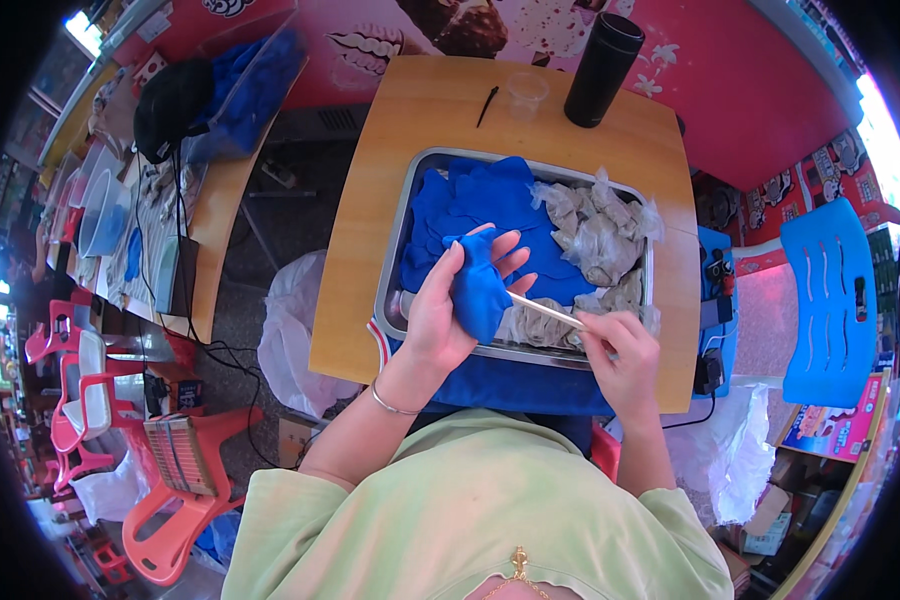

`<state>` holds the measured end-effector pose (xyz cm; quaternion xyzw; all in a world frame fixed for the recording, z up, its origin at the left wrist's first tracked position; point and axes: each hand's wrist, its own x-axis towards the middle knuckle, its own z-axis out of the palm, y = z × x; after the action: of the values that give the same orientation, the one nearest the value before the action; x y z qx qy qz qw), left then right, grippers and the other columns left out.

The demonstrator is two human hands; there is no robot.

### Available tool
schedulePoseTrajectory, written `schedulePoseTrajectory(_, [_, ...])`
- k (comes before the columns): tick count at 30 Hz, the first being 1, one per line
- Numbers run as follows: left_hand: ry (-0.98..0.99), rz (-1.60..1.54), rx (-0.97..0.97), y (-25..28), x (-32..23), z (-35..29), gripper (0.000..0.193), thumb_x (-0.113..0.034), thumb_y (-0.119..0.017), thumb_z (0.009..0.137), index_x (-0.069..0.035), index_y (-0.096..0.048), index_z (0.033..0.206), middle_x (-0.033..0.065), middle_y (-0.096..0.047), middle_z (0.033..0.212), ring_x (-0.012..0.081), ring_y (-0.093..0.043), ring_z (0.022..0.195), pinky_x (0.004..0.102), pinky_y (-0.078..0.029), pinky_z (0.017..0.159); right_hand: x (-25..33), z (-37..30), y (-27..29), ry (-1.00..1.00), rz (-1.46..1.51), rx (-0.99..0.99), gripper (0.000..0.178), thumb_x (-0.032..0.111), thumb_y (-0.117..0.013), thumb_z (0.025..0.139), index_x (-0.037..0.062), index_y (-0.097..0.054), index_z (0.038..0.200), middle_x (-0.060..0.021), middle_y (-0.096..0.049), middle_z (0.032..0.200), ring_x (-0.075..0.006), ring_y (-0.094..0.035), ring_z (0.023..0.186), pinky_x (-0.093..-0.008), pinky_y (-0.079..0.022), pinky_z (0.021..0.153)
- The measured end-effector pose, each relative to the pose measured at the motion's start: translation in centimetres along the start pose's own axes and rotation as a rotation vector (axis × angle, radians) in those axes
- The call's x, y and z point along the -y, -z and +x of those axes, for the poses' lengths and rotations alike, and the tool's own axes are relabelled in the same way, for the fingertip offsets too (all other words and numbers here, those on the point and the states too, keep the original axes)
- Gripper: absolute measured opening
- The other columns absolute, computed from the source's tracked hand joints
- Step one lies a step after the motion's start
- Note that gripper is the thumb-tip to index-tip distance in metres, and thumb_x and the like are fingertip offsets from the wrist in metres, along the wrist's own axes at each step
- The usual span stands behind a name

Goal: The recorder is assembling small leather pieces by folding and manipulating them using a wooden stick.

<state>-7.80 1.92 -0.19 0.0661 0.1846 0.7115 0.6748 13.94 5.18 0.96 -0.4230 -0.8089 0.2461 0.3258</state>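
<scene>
Blue pouch-like piece [480, 298]: rests in the left palm, above the near part of the metal tray [398, 218]; its soft material could be cloth or rubber.
Left hand [438, 312]: half open, palm up, thumb and loosely curled fingers cradling the blue piece.
Right hand [622, 352]: thumb and fingers closed in a pinch on the near end of a slim pale stick [548, 309].
Stick: its far end meets the blue piece; whether it goes inside cannot be told.
Tray: on the wooden surface [365, 215], holding flat blue pieces [520, 210] and crumpled pale bundles [600, 238].
Step in hand: apparently working the piece with the stick.
Next move: calls for a steady left cradle and light, straight stick pressure.
</scene>
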Motion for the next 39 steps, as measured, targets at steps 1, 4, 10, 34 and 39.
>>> schedulePoseTrajectory(1, [0.000,0.001,-0.001,-0.1,0.0,0.0,0.040,-0.032,-0.035,0.100,-0.006,-0.042,0.130,0.0139,-0.049,0.130,0.0286,-0.050,0.117,0.0499,-0.037,0.104,0.2,0.1,-0.3,0.007,0.025,0.006,0.022,0.000,-0.069,0.074,0.0074,-0.068,0.095,-0.0095,-0.063,0.079,-0.0234,-0.061,0.066,-0.0303,-0.048,0.057])
schedulePoseTrajectory(4, [-0.040,0.092,0.046,-0.8,0.2,-0.1,0.044,-0.032,-0.035,0.100,-0.006,-0.037,0.134,0.0153,-0.049,0.129,0.0295,-0.050,0.116,0.0487,-0.038,0.103,0.6,0.2,-1.3,0.032,0.082,0.006,0.028,-0.002,-0.066,0.076,0.0088,-0.066,0.102,-0.0103,-0.062,0.080,-0.0246,-0.061,0.068,-0.0310,-0.048,0.058])
schedulePoseTrajectory(10, [-0.188,0.268,0.070,-1.2,1.0,-0.3,0.048,-0.032,-0.036,0.100,-0.006,-0.031,0.140,0.0166,-0.049,0.128,0.0272,-0.053,0.111,0.0434,-0.042,0.100,1.7,0.2,-2.5,0.033,0.145,0.034,0.034,-0.004,-0.063,0.079,0.0109,-0.064,0.109,-0.0113,-0.059,0.077,-0.0252,-0.058,0.066,-0.0323,-0.046,0.057])
schedulePoseTrajectory(34, [-0.375,0.416,-0.010,-0.3,1.0,0.0,0.049,-0.025,-0.048,0.097,-0.005,-0.035,0.140,0.0107,-0.057,0.117,0.0159,-0.055,0.100,0.0283,-0.047,0.087,3.7,0.6,-1.9,0.108,-0.040,-0.006,0.038,-0.006,-0.062,0.078,0.0110,-0.065,0.112,-0.0096,-0.057,0.073,-0.0210,-0.056,0.060,-0.0296,-0.044,0.053])
schedulePoseTrajectory(39, [-0.319,0.454,0.103,-0.9,0.4,-0.2,0.052,-0.027,-0.047,0.097,-0.009,-0.028,0.143,0.0127,-0.058,0.118,0.0198,-0.059,0.100,0.0310,-0.047,0.088,3.2,0.7,-2.8,-0.035,0.289,0.062,0.038,-0.006,-0.061,0.077,0.0116,-0.065,0.111,-0.0097,-0.058,0.074,-0.0214,-0.056,0.061,-0.0294,-0.044,0.056])
